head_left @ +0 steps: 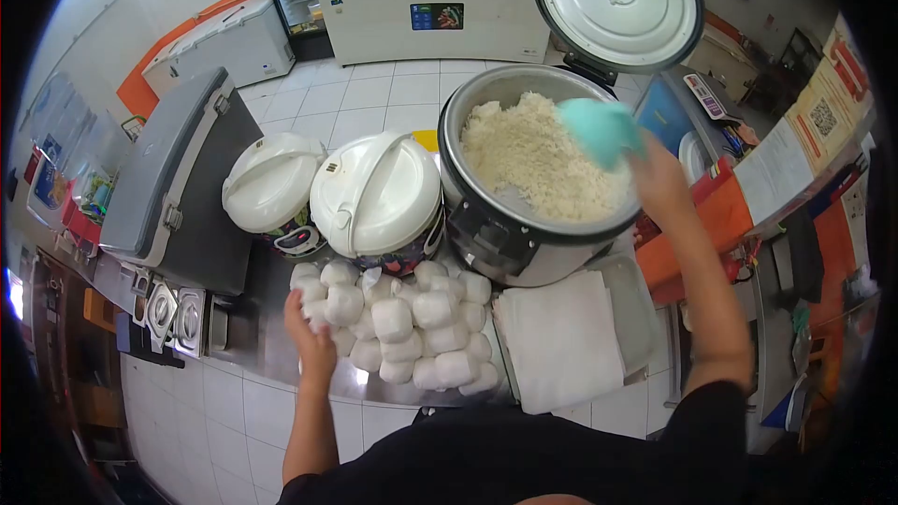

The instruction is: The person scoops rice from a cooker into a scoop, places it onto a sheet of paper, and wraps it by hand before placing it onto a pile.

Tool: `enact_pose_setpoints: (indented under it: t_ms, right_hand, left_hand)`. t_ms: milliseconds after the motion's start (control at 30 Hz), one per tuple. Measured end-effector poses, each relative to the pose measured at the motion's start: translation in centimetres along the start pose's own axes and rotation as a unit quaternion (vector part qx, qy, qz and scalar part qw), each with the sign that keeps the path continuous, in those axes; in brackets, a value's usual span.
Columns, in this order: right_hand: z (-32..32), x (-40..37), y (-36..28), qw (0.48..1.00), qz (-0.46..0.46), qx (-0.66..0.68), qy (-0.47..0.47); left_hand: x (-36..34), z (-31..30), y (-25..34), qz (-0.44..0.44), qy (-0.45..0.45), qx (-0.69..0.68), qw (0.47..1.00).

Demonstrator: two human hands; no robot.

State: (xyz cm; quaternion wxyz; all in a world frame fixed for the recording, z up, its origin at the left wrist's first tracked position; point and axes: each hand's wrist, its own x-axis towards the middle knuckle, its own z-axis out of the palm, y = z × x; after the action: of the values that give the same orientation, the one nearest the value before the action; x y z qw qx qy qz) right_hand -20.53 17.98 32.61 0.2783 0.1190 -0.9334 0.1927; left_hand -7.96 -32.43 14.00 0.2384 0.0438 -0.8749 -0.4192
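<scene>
My right hand (658, 178) is closed on a teal scoop (601, 133), blurred by motion, over the right side of the cooked rice (535, 151). The rice lies in a large open cooker (524, 248) with its lid (617, 2) raised behind. My left hand (311, 337) is at the left edge of a pile of white wrapped bundles (392, 320), its fingers apart and touching or nearly touching the outer ones. A stack of white paper sheets (558, 337) lies in front of the cooker, partly on a translucent tray (629, 304).
Two white-lidded rice cookers (376, 194) (273, 182) stand left of the large one. A grey cooler box (178, 168) is farther left, with metal containers (190, 318) near it. White freezers (435, 14) line the back. An orange panel with posted papers (781, 154) is at the right.
</scene>
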Motion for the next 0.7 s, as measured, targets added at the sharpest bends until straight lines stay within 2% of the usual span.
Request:
enact_pose_setpoints:
  t_ms: [33,67,133,200,300,367,500,567,600,667,700]
  right_hand:
    - [1.2,3.3,-0.7,0.991,-0.022,-0.088,-0.096]
    - [3.7,6.1,-0.2,0.984,-0.072,-0.083,-0.138]
    - [8.9,10.1,0.6,0.964,-0.144,-0.086,-0.206]
    - [12.7,11.3,0.5,0.952,-0.164,-0.085,-0.244]
    - [16.6,10.8,0.2,0.936,-0.123,-0.063,-0.325]
    - [17.3,9.9,-0.4,0.888,-0.119,-0.117,-0.429]
    - [17.2,7.9,1.6,0.849,-0.087,-0.102,-0.511]
    - [17.7,7.3,2.5,0.746,-0.192,-0.114,-0.628]
    - [17.9,7.2,2.6,0.741,-0.186,-0.112,-0.635]
    - [18.2,6.8,2.2,0.625,-0.011,-0.092,-0.775]
    - [17.8,6.8,2.2,0.622,-0.003,-0.084,-0.778]
  left_hand:
    - [1.3,1.8,3.4,0.018,-0.029,-0.057,0.998]
    - [2.6,3.4,6.3,0.036,-0.058,-0.113,0.991]
    - [4.6,6.3,11.0,0.148,-0.143,-0.08,0.975]
    - [5.8,8.8,15.8,0.18,-0.181,-0.105,0.961]
    - [6.7,12.1,19.4,0.171,-0.201,-0.102,0.959]
    - [7.0,13.8,20.5,0.164,-0.187,-0.108,0.963]
    - [7.3,14.4,21.2,0.101,-0.216,-0.083,0.968]
    - [7.4,14.4,21.4,0.097,-0.235,-0.074,0.964]
    - [7.4,14.5,21.5,0.078,-0.238,-0.081,0.965]
    - [7.3,14.3,21.6,0.065,-0.253,-0.066,0.963]
    - [7.4,14.3,21.6,0.065,-0.264,-0.065,0.96]
